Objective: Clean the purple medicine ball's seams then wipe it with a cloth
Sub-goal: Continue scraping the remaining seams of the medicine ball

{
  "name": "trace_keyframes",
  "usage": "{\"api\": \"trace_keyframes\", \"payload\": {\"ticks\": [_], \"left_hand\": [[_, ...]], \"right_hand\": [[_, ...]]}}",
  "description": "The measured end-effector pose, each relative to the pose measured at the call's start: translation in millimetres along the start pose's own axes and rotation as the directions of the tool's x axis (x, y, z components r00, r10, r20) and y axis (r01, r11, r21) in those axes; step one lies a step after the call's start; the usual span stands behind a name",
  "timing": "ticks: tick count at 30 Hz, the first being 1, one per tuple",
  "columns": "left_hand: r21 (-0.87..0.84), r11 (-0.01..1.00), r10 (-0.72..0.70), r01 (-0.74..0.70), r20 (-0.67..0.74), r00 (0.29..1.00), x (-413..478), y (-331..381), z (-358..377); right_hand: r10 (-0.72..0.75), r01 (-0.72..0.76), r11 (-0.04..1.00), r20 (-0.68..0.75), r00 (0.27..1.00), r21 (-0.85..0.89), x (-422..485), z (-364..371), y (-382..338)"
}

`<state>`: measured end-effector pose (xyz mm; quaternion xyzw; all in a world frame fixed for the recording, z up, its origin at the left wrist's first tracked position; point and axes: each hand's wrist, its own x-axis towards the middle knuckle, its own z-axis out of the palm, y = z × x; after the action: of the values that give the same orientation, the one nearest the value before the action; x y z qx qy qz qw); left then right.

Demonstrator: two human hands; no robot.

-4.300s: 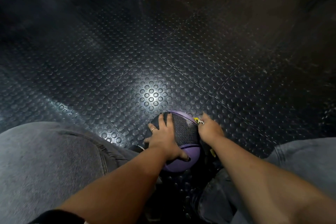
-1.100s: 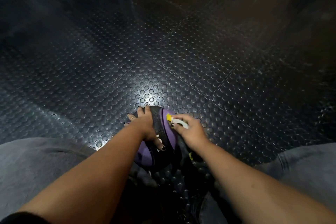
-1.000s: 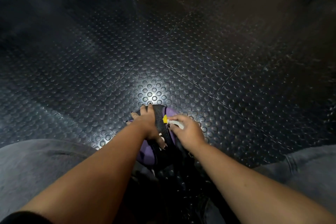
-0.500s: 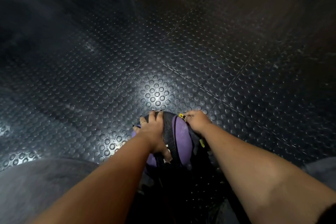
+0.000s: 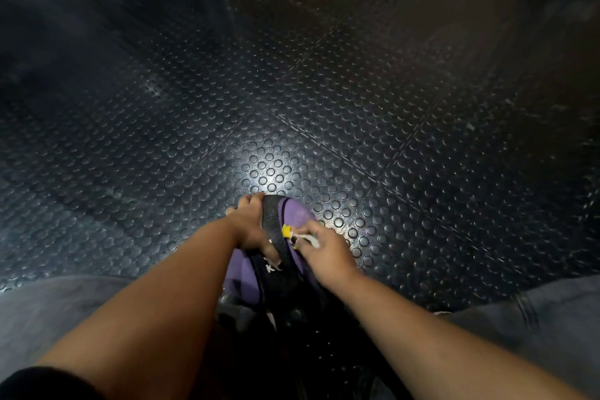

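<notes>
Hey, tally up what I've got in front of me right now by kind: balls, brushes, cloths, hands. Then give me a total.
Balls: 1, the purple medicine ball
Brushes: 1, the small brush with a yellow head
Cloths: 0 in view
Hands: 2, left hand gripping the ball, right hand holding the brush
Total: 4

The ball point(image 5: 297, 216) is partly covered by the left hand point(image 5: 250, 227) gripping it and by the right hand point(image 5: 326, 251); its underside is lost in shadow. Its lettering point(image 5: 270, 265) cannot be read. The brush point(image 5: 287, 231) is mostly enclosed in the right hand.
</notes>
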<state>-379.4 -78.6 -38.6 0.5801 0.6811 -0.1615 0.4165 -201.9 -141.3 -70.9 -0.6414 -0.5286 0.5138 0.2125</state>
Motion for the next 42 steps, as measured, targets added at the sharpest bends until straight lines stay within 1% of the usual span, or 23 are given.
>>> {"api": "trace_keyframes", "payload": {"ticks": [1, 5, 7, 10, 15, 17, 18, 21, 22, 26, 29, 31, 33, 34, 35, 37, 42], "left_hand": [[-0.009, 1.000, 0.010, -0.010, 0.003, 1.000, -0.4, -3.0, -0.1], [0.005, 1.000, 0.018, -0.018, 0.007, 1.000, -3.3, -7.1, 1.5], [0.021, 0.999, 0.028, -0.028, -0.003, 1.000, -1.5, -8.6, 1.6], [0.048, 0.997, 0.053, -0.053, 0.005, 0.999, 0.2, -9.5, 1.9], [0.107, 0.988, 0.107, -0.109, 0.021, 0.994, 4.5, -10.2, 3.7], [0.137, 0.983, 0.119, -0.121, 0.023, 0.993, 6.8, -7.6, 4.3], [0.155, 0.979, 0.127, -0.129, 0.019, 0.992, 7.1, -6.0, 4.4], [0.171, 0.977, 0.127, -0.128, 0.017, 0.992, 8.4, -3.6, 4.5], [0.162, 0.980, 0.117, -0.119, 0.021, 0.993, 8.6, -4.0, 4.0], [0.092, 0.992, 0.083, -0.084, 0.015, 0.996, 6.3, -9.3, 1.7], [0.031, 0.997, 0.066, -0.067, 0.014, 0.998, 4.0, -11.8, 0.6], [0.008, 0.999, 0.052, -0.052, 0.013, 0.999, 3.1, -12.5, 0.2], [0.007, 0.999, 0.041, -0.041, 0.000, 0.999, 1.6, -12.3, 1.9], [0.010, 0.999, 0.041, -0.040, -0.010, 0.999, 1.0, -12.0, 3.2], [0.011, 0.999, 0.042, -0.042, -0.018, 0.999, 0.3, -11.4, 4.2], [0.008, 0.999, 0.038, -0.038, -0.026, 0.999, -0.9, -8.8, 6.5], [0.056, 0.998, 0.027, -0.024, -0.046, 0.999, -2.2, -0.1, 10.0]], "right_hand": [[0.002, -0.003, 0.999, -0.022, 1.000, -0.049, -2.9, 1.7, -0.9], [0.059, -0.068, 0.994, -0.105, 0.993, -0.084, 15.9, -2.7, -3.9], [0.086, -0.099, 0.987, -0.102, 0.991, -0.126, 33.1, -7.6, -1.8], [0.171, -0.183, 0.973, -0.092, 0.981, -0.140, 56.5, -12.8, 6.3], [0.304, -0.311, 0.928, -0.064, 0.950, -0.204, 70.5, -11.3, 39.0], [0.347, -0.351, 0.921, -0.053, 0.936, -0.172, 67.0, -8.6, 51.6], [0.351, -0.355, 0.926, -0.051, 0.935, -0.129, 64.1, -7.3, 55.3], [0.321, -0.317, 0.946, -0.061, 0.945, 0.064, 57.6, -6.6, 55.6], [0.309, -0.301, 0.948, -0.067, 0.949, 0.101, 56.9, -7.6, 51.8], [0.199, -0.188, 0.972, -0.069, 0.978, 0.145, 52.8, -9.7, 29.2], [0.065, -0.060, 0.994, -0.046, 0.997, 0.093, 43.6, -6.9, 8.0], [-0.036, 0.036, 0.999, 0.003, 0.999, 0.031, 33.8, -0.2, -5.6], [-0.098, 0.101, 0.991, 0.036, 0.995, -0.093, 24.0, 6.1, -14.0], [-0.113, 0.116, 0.980, 0.023, 0.993, -0.161, 21.1, 7.1, -15.3], [-0.117, 0.113, 0.972, -0.006, 0.993, -0.205, 20.0, 6.3, -15.1], [-0.090, 0.070, 0.971, -0.078, 0.993, -0.227, 23.1, 1.1, -11.6], [0.070, -0.104, 0.966, -0.148, 0.987, -0.238, 43.9, -9.4, 2.8]]}}
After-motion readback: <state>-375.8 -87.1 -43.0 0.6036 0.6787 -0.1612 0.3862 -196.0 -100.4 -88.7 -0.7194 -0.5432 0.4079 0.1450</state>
